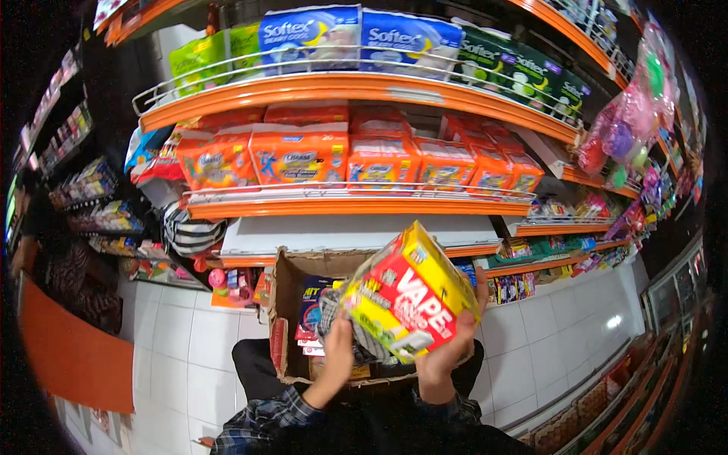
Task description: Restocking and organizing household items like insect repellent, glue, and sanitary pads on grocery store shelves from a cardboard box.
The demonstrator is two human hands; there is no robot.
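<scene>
A yellow and red plastic-wrapped Vape package is tilted between my two hands, above an open cardboard box. Against its lower left side rests my left hand, thumb up. My right hand grips the lower right side, fingers partly behind it. Inside the box lie a dark blue and red packet and a grey striped cloth; the package hides the box's right part.
Ahead, an orange-edged shelf holds orange Charm packs, below a shelf of Softex packs. A bare white bottom shelf is behind the box. Pink toys stand left; a person is at far left.
</scene>
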